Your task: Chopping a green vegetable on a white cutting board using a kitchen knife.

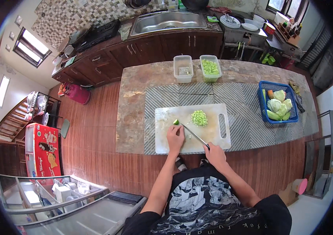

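Note:
On a white cutting board (pixel 166 113) lies a heap of finely diced light-green vegetable (pixel 199 118). My right hand (pixel 215 153) grips a kitchen knife (pixel 195 134) by its dark handle, the blade slanting up and left across the board. My left hand (pixel 175 138) is closed near the board's left side. A small piece of green-skinned vegetable (pixel 176 122) with a pale cut face, probably cucumber, sits at its fingertips, close to the knife tip. Between my hands lies a small pale sliver (pixel 190 136).
Beyond the board stand a clear plastic container (pixel 183 78) and another holding diced green vegetable (pixel 210 67). A blue basket (pixel 278 119) of whole vegetables is at the right. The board rests on a striped mat (pixel 248 133) over a worn table (pixel 129 117).

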Motion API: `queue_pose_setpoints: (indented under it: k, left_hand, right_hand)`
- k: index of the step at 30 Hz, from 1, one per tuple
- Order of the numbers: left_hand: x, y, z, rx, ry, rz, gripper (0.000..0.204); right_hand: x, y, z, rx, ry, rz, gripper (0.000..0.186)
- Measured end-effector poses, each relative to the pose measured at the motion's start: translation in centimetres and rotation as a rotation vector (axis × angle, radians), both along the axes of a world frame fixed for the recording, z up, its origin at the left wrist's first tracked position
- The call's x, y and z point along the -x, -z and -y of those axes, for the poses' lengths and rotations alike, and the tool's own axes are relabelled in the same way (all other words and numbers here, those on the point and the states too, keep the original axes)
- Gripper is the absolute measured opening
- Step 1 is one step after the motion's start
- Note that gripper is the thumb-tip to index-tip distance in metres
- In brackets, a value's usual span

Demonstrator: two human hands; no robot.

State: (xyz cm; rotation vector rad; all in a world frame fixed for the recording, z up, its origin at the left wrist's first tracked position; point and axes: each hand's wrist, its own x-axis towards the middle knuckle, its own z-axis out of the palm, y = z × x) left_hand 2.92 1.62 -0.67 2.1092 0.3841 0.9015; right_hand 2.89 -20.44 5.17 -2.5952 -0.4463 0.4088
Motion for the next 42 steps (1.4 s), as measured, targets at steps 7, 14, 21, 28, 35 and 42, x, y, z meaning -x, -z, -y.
queue_pose_setpoints:
  k: [7,14,21,28,35,42]
  left_hand:
    - [0.3,-0.8,0.0,0.110,0.002,0.005,0.008]
    - [0.5,-1.5,0.2,0.243,-0.062,-0.017,0.015]
    - [0.2,-1.4,0.2,0.278,-0.080,-0.012,0.015]
    - [0.4,-1.3,-0.3,0.246,-0.040,-0.006,0.012]
    - [4.0,-2.2,2.1,-0.083,0.036,-0.187,0.006]
    - [4.1,-2.3,4.1,-0.084,0.011,-0.229,0.013]
  right_hand:
    - [-1.2,0.3,0.4,0.018,0.109,0.037,0.036]
    - [-0.6,-0.1,0.2,-0.045,0.076,-0.016,0.035]
    - [-1.7,1.2,0.0,-0.144,0.108,-0.021,0.037]
    - [-3.3,1.9,1.3,-0.292,0.099,-0.030,0.040]
    - [-2.2,2.6,4.0,-0.295,0.080,-0.109,0.042]
    - [-1.5,2.0,4.5,-0.303,0.091,-0.127,0.043]
